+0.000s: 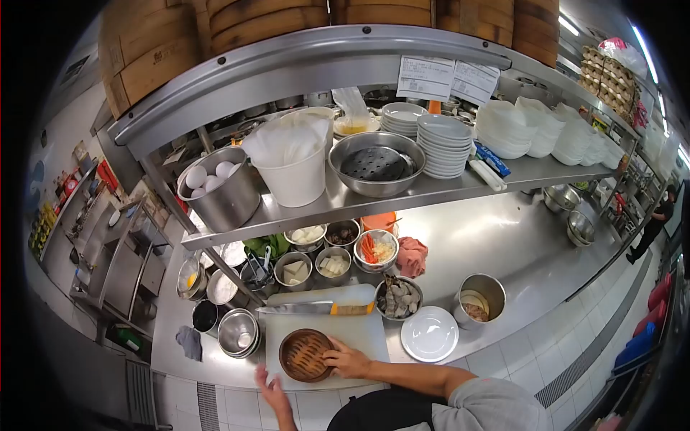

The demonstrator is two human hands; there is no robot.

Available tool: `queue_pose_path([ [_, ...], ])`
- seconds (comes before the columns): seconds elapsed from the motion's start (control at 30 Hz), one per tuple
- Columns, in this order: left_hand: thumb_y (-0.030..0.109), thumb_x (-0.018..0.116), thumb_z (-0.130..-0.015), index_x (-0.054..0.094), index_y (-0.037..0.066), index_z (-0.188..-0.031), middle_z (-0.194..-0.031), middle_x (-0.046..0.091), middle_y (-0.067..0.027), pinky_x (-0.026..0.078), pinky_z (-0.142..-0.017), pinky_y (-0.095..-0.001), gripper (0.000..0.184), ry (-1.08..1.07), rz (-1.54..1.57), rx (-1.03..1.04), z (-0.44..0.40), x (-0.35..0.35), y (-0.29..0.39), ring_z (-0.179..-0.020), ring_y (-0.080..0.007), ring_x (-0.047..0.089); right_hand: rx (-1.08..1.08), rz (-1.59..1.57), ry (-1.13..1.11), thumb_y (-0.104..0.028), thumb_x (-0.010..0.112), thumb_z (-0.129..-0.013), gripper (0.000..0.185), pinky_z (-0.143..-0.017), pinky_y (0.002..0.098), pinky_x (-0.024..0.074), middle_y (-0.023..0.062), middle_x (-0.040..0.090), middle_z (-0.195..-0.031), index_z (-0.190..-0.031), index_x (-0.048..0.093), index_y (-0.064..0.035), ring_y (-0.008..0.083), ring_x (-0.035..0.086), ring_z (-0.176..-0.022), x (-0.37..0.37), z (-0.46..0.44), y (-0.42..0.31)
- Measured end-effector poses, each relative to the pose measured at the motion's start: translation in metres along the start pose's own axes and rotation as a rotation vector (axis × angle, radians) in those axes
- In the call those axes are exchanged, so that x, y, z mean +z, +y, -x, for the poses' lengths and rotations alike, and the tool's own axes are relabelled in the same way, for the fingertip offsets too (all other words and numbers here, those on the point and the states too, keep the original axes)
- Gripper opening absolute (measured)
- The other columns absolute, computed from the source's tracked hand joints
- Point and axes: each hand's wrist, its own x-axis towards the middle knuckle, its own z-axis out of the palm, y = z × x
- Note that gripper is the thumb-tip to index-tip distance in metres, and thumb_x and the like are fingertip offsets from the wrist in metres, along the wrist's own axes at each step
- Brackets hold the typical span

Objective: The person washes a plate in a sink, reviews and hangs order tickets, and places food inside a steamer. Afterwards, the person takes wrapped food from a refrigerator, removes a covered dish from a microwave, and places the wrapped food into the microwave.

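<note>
A: What's at the left end?

B: A crumpled grey cloth (189,343), soft and matte, then shiny round metal bowls (238,330), nested just beside the board.

A: And the left hand?

B: The left hand (272,391) is empty, its fingers spread, near the board's near left corner and apart from the basket.

A: Where's the basket itself?

B: The round brown basket (305,357) sits on the near part of the smooth, pale cutting board (370,352). It looks like bamboo, with a curved wall and a slatted base. Beyond it lies a long-bladed knife (316,309) with a yellowish handle.

A: Which hand has it?

B: The right hand (349,360) grips its right rim. I'd call this step handling or positioning the basket.

A: What would the next move call for?

B: To lift or turn it evenly, I'd judge, the free palm against the left wall.

A: Further right?

B: A metal bowl of grey, glossy shrimp (399,297), a flat, glossy white plate (430,335), then a deep, straight-sided metal pot (480,302).
</note>
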Motion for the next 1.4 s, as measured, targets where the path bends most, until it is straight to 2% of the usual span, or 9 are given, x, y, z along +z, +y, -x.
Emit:
queue_pose_path([
  [0.13, 0.019, 0.081, -0.072, 0.062, 0.008, -0.120, -0.153, 0.029, -0.0197, 0.032, -0.107, -0.0464, 0.053, -0.267, -0.582, 0.379, 0.031, 0.040, 0.036, -0.133, -0.0391, 0.035, 0.107, -0.031, 0.169, -0.022, 0.075, -0.071, 0.024, -0.101, 0.0453, 0.0450, 0.0075, 0.067, -0.105, -0.091, 0.071, -0.0114, 0.0327, 0.062, -0.108, -0.057, -0.033, 0.003],
  [0.3, 0.022, 0.084, -0.069, 0.066, 0.008, -0.111, -0.158, 0.017, -0.0220, 0.032, -0.108, -0.0482, 0.048, -0.241, -0.526, 0.235, 0.042, 0.044, 0.027, -0.136, -0.0441, 0.030, 0.234, 0.525, 0.955, -0.004, 0.068, -0.076, 0.030, -0.082, 0.0449, 0.0482, 0.0169, 0.064, -0.103, -0.106, 0.064, -0.0021, 0.0371, 0.060, -0.093, -0.311, -0.115, 0.042],
  [0.43, 0.023, 0.084, -0.070, 0.067, 0.007, -0.104, -0.157, 0.021, -0.0222, 0.034, -0.107, -0.0470, 0.042, -0.221, -0.483, 0.316, 0.038, 0.045, 0.027, -0.135, -0.0427, 0.034, 0.335, 0.806, 0.841, -0.017, 0.063, -0.089, 0.032, -0.086, 0.0457, 0.0492, 0.0188, 0.057, -0.124, -0.120, 0.059, -0.0083, 0.0393, 0.059, -0.107, -0.431, -0.150, 0.081],
  [0.57, 0.025, 0.082, -0.073, 0.068, 0.009, -0.105, -0.156, 0.022, -0.0227, 0.036, -0.105, -0.0467, 0.039, -0.202, -0.514, 0.348, 0.039, 0.045, 0.030, -0.130, -0.0439, 0.040, 0.486, 0.833, 0.412, -0.020, 0.057, -0.093, 0.019, -0.075, 0.0407, 0.0528, 0.0151, 0.070, -0.094, -0.100, 0.071, -0.0095, 0.0340, 0.067, -0.085, -0.472, -0.148, 0.122],
  [0.9, 0.028, 0.081, -0.075, 0.038, 0.005, -0.143, -0.155, 0.025, -0.0225, 0.035, -0.107, -0.0458, 0.084, -0.175, -0.527, 0.271, 0.041, 0.046, 0.033, -0.134, -0.0411, 0.037, 0.449, 1.223, 0.484, -0.019, 0.051, -0.094, 0.027, -0.077, 0.0337, 0.0512, 0.0112, 0.072, -0.083, -0.116, 0.068, -0.0168, 0.0290, 0.069, -0.087, -0.508, -0.141, 0.138],
  [0.97, 0.028, 0.081, -0.075, 0.034, 0.004, -0.145, -0.155, 0.025, -0.0232, 0.033, -0.108, -0.0457, 0.088, -0.184, -0.525, 0.261, 0.040, 0.046, 0.035, -0.136, -0.0408, 0.035, 0.719, 0.933, 0.674, -0.025, 0.051, -0.098, 0.029, -0.077, 0.0290, 0.0512, 0.0091, 0.073, -0.098, -0.122, 0.065, -0.0163, 0.0209, 0.071, -0.083, -0.511, -0.137, 0.110],
  [1.17, 0.029, 0.083, -0.073, 0.026, 0.002, -0.148, -0.154, 0.024, -0.0251, 0.029, -0.112, -0.0462, 0.098, -0.178, -0.490, 0.226, 0.040, 0.046, 0.029, -0.140, -0.0401, 0.029, 0.623, 0.538, 0.975, -0.023, 0.049, -0.102, 0.030, -0.070, 0.0262, 0.0545, 0.0097, 0.072, -0.091, -0.114, 0.068, -0.0029, 0.0155, 0.069, -0.073, -0.436, -0.065, -0.011],
  [1.27, 0.034, 0.087, -0.067, 0.024, 0.002, -0.149, -0.155, 0.019, -0.0270, 0.027, -0.112, -0.0479, 0.108, -0.146, -0.516, 0.264, 0.045, 0.048, 0.038, -0.142, -0.0415, 0.024, 0.215, -0.181, 0.571, 0.000, 0.047, -0.095, 0.018, -0.063, 0.0369, 0.0600, 0.0198, 0.063, -0.092, -0.097, 0.064, 0.0032, 0.0303, 0.065, -0.086, -0.360, -0.050, -0.037],
  [1.4, 0.041, 0.090, -0.061, 0.021, 0.009, -0.151, -0.154, 0.014, -0.0277, 0.025, -0.112, -0.0533, 0.118, -0.064, -0.502, 0.579, 0.053, 0.056, 0.060, -0.142, -0.0443, 0.020, 0.441, -0.520, 0.119, -0.002, 0.058, -0.079, 0.017, -0.075, 0.0397, 0.0536, 0.0134, 0.068, -0.089, -0.092, 0.069, -0.0040, 0.0303, 0.066, -0.083, -0.172, -0.063, -0.028],
])
